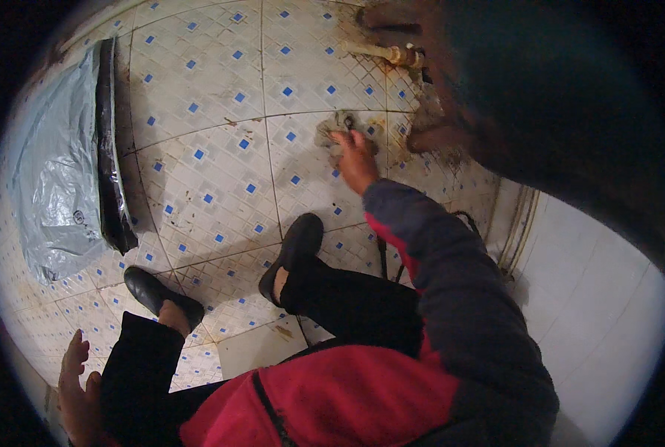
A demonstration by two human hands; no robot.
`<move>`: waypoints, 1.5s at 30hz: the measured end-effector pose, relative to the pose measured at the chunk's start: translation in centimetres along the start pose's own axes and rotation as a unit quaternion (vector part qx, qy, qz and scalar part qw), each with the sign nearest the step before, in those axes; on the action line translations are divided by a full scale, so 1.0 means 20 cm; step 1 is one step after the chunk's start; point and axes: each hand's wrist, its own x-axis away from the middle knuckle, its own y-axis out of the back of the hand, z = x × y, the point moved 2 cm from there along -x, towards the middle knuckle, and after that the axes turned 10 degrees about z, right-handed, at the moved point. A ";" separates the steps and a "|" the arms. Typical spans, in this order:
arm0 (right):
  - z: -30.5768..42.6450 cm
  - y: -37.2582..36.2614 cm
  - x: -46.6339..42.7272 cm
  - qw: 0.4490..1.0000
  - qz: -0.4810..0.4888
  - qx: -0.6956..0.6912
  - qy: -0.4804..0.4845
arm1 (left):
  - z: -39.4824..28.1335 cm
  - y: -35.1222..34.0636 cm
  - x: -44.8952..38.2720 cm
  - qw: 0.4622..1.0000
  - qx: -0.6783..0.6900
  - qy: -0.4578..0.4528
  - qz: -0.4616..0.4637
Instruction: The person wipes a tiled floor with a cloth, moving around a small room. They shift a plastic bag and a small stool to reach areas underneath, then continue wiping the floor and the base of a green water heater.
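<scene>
My right hand (357,159) reaches down to the patterned tile floor (226,167), its fingers on a crumpled greyish cloth (332,125). A small dark ring-like thing shows at the cloth's upper edge; I cannot tell what it is. Brown stains mark the tiles just beyond the cloth. Low at the left of the head view, my left hand (78,385) is raised beside my left knee, fingers apart, holding nothing.
A grey plastic bag (58,173) with a dark edge and some writing lies at the left. A dirty pipe fitting with a valve (399,55) juts out at the upper right. A dark, blurred bulk fills the upper right. White wall tiles (595,302) stand at the right.
</scene>
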 end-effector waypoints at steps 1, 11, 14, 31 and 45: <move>-0.04 0.07 -0.02 0.999 0.004 0.038 0.014 | -0.03 0.01 0.00 1.000 0.006 0.003 0.011; -0.92 0.44 -0.43 0.934 -0.144 0.101 -0.310 | 0.11 0.00 -0.08 0.996 0.076 0.032 0.019; -0.91 0.41 -0.41 0.938 -0.147 0.094 -0.298 | 0.12 0.00 -0.07 0.995 0.096 0.001 0.018; 0.20 0.14 -0.51 0.992 -0.051 0.090 0.078 | 0.06 -0.03 0.02 1.000 0.007 -0.015 -0.006; -0.13 0.29 -0.72 0.979 -0.121 0.135 -0.088 | 0.19 0.02 -0.08 0.994 0.077 -0.017 0.070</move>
